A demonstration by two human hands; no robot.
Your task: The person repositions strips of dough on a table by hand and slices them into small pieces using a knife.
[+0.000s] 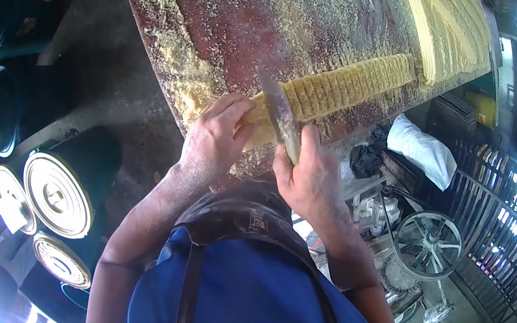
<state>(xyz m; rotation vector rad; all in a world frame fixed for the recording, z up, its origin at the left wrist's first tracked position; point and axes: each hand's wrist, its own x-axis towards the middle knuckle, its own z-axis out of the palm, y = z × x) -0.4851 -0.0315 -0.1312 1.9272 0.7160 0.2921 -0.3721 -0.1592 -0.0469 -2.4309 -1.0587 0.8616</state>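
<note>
A long, crumb-coated dough roll (344, 87) lies slantwise across the board, with close, even cuts along its far part. My right hand (311, 177) is closed round the handle of a broad-bladed knife (273, 99). The blade crosses the roll near its left end, beside the cut part. On the uncut left end rests my left hand (217, 133), its fingers curled over the dough just left of the blade. Part of that end is hidden beneath the fingers.
Crumbs (178, 47) are strewn over the reddish work table (220, 17). Long yellow dough strips (451, 36) lie at its far right. A spoked wheel (428, 244) and a white sack (419, 150) are below right. Round metal lids (57, 194) show at lower left.
</note>
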